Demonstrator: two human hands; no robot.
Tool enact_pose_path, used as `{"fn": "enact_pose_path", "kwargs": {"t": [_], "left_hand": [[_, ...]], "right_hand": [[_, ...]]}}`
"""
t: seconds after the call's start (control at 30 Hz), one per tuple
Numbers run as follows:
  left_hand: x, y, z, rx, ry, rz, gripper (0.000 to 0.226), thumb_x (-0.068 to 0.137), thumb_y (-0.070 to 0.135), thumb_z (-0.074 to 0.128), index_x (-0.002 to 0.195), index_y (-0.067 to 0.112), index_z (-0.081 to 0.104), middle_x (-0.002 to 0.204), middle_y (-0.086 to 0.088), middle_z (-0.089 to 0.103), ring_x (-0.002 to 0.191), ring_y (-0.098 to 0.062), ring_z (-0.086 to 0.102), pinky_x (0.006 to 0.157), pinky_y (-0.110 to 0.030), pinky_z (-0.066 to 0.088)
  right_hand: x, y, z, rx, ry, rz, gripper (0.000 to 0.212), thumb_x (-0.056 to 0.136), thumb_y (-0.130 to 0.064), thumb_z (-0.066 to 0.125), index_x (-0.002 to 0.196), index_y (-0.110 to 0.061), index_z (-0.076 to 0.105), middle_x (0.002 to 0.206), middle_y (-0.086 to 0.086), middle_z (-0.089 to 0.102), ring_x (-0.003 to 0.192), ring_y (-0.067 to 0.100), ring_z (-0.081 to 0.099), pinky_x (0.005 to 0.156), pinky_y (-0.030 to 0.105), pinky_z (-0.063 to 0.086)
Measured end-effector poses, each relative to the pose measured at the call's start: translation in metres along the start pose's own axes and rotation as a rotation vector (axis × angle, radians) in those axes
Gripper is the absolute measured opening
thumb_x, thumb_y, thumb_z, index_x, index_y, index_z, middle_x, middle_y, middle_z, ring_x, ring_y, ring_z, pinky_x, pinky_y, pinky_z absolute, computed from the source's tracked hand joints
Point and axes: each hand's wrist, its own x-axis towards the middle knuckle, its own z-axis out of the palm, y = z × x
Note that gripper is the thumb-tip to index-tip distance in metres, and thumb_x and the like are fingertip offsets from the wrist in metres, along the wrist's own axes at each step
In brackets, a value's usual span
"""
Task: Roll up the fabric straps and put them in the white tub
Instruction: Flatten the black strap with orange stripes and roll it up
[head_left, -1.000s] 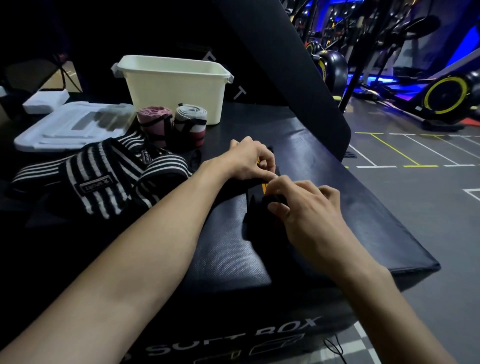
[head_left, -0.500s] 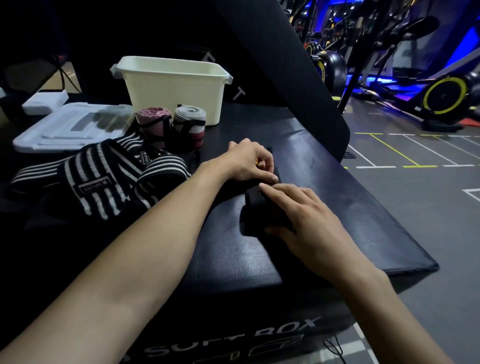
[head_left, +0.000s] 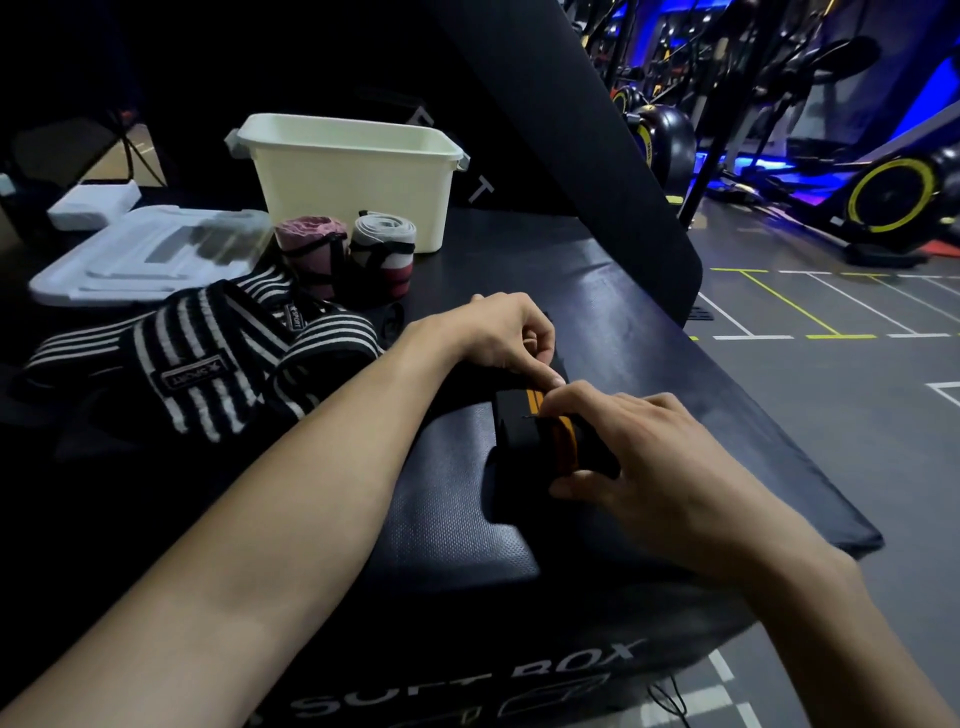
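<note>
Black-and-orange strap (head_left: 556, 441) half-rolled on soft box (head_left: 457, 519), white tub (head_left: 353, 176) well behind. Right hand (head_left: 639, 467) fingers curl round roll; left hand (head_left: 498, 332) apparently pinches loose tail. Best: keep tension, edges aligned.

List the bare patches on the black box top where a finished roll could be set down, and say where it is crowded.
Free: the strip right of the white tub, toward the leaning black pad; the near corner below the black-and-orange strap, between the forearms. Crowded: the left side, where the striped straps, two finished rolls and a white lid sit.
</note>
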Motion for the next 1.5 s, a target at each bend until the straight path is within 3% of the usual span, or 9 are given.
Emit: {"fn": "enact_pose_path", "kwargs": {"t": [0.17,0.33,0.5,0.77,0.9,1.1,1.2,1.37,1.5], "left_hand": [[-0.004,0.003,-0.001,-0.029,-0.035,-0.005,0.039,0.071,0.06,0.082,0.079,0.023,0.07,0.061,0.014,0.056,0.056,0.0,0.047,0.07,-0.027,0.032],[-0.004,0.004,0.0,-0.052,-0.041,-0.022,0.034,0.067,0.056,0.08,0.079,0.025,0.071,0.064,0.013,0.059,0.058,-0.001,0.049,0.067,-0.026,0.035],[-0.002,0.003,0.0,-0.04,-0.038,-0.046,0.015,0.077,0.039,0.079,0.079,0.026,0.072,0.061,0.018,0.057,0.057,0.002,0.049,0.082,-0.035,0.034],[-0.004,0.011,0.0,-0.051,-0.107,0.004,0.019,0.076,0.029,0.078,0.063,0.035,0.066,0.057,0.016,0.053,0.054,0.001,0.045,0.064,-0.028,0.035],[-0.004,0.01,0.002,-0.088,-0.118,0.026,0.02,0.075,0.024,0.078,0.062,0.034,0.066,0.056,0.016,0.052,0.057,-0.003,0.044,0.06,-0.024,0.039],[-0.003,0.001,0.0,-0.224,-0.115,0.079,0.023,0.082,0.017,0.082,0.067,0.028,0.069,0.061,0.013,0.057,0.059,-0.003,0.049,0.058,-0.018,0.039],[-0.003,-0.001,-0.001,-0.218,-0.105,0.085,0.017,0.079,0.024,0.084,0.071,0.03,0.071,0.065,0.012,0.061,0.062,-0.003,0.052,0.061,-0.022,0.042],[-0.004,-0.002,-0.002,-0.251,-0.075,0.074,0.015,0.069,0.036,0.08,0.082,0.032,0.076,0.078,0.009,0.073,0.07,-0.001,0.062,0.068,-0.023,0.049],[-0.001,-0.007,-0.001,-0.218,-0.038,0.06,0.011,0.08,0.029,0.084,0.087,0.033,0.077,0.083,0.006,0.075,0.075,-0.004,0.066,0.075,-0.032,0.055]], "right_hand": [[0.004,-0.001,-0.001,0.12,-0.05,0.04,0.041,0.091,-0.041,0.069,0.126,-0.039,0.047,0.086,-0.028,0.048,0.083,-0.01,0.045,0.082,0.03,0.029],[0.015,-0.001,0.002,0.099,-0.095,0.056,0.036,0.101,-0.044,0.051,0.136,-0.032,0.053,0.128,-0.014,0.049,0.116,0.014,0.042,0.099,0.042,0.036],[0.022,0.001,0.008,0.129,-0.042,0.069,0.056,0.093,-0.051,0.031,0.144,-0.037,0.049,0.121,-0.016,0.056,0.114,0.009,0.047,0.097,0.035,0.03],[0.021,0.004,0.009,0.249,0.017,0.083,0.018,0.106,-0.035,0.042,0.121,-0.027,0.049,0.091,-0.018,0.06,0.083,-0.003,0.05,0.094,0.042,0.037],[0.022,-0.002,0.01,0.188,-0.004,0.142,0.006,0.107,-0.035,0.039,0.109,-0.035,0.045,0.082,-0.016,0.055,0.083,0.007,0.047,0.087,0.041,0.031],[0.029,-0.008,0.022,0.018,0.188,0.218,0.025,0.104,-0.039,0.046,0.11,-0.025,0.064,0.124,-0.007,0.047,0.113,0.02,0.038,0.084,0.036,0.024],[0.029,-0.011,0.026,0.062,0.322,0.195,0.018,0.099,-0.033,0.058,0.115,-0.029,0.066,0.118,-0.004,0.054,0.109,0.022,0.044,0.082,0.037,0.029],[0.029,-0.016,0.031,-0.06,0.51,0.115,0.01,0.091,-0.031,0.059,0.091,-0.024,0.065,0.09,-0.005,0.063,0.084,0.024,0.057,0.074,0.036,0.034],[0.023,-0.011,0.033,-0.075,0.458,0.07,0.019,0.096,-0.038,0.056,0.102,-0.027,0.07,0.103,-0.009,0.068,0.094,0.02,0.063,0.078,0.037,0.039]]}}
